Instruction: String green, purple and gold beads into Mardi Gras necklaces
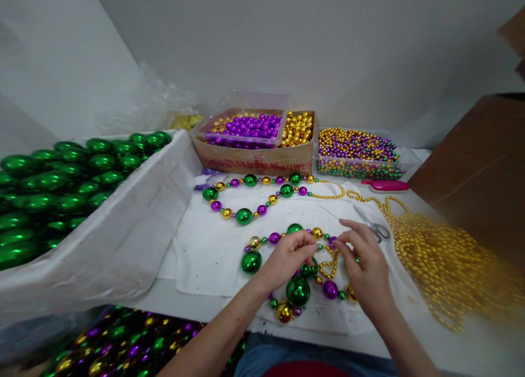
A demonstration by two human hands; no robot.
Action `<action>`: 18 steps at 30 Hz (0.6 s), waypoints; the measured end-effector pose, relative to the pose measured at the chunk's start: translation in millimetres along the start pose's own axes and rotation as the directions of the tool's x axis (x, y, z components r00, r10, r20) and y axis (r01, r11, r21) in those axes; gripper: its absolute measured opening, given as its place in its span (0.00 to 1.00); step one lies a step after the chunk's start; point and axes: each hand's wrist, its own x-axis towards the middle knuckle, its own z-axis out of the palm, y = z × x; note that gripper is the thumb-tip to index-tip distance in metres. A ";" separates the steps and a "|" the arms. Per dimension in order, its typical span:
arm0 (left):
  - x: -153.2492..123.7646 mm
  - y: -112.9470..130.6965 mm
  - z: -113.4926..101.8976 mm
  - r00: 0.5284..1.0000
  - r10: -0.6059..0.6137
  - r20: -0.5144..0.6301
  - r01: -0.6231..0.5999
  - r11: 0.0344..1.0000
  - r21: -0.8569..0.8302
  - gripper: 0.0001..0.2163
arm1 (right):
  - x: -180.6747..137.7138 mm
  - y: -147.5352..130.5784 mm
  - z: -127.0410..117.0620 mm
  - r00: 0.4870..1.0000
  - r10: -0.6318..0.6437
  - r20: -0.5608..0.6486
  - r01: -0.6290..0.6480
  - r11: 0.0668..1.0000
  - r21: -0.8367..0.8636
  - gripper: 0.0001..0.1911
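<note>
**Both hands pinching a bead necklace, fingers nearly meeting**

Your left hand [289, 254] has thumb and fingers pinched on the necklace [298, 291], right by a small green bead. Your right hand [365, 262] pinches it too, next to a purple bead; exact bit gripped is too small to tell. Necklace lies below and around your fingers: big green, gold and purple balls, plus a gold bead chain [328, 270] hanging in the gap between your hands. Thin needle-like piece [329, 212] just above your right fingers.

White cloth [205, 262] under your fingers, on the worktop [186, 302]. Beyond them, the other necklace [244, 216] lies in a loop, same colors. Scissors [382, 233] just beside your right fingers, on the far side; pink tool [388, 186] farther out. Heap of gold bead strings [455, 267] right of your right hand.

Farther off, past your fingers: cardboard box [254, 159] of gold beads with a clear tub [254, 100] of purple ones on top, and a clear tray [406, 161] of small mixed beads to its right. Well left of your left fingers, a white crate [123, 245] full of shiny green balls.
</note>
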 end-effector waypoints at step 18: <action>3.1 -7.6 1.1 0.998 0.044 0.053 -0.053 0.985 0.163 0.04 | -15.3 20.4 26.7 0.920 0.271 0.283 -0.369 0.840 0.397 0.09</action>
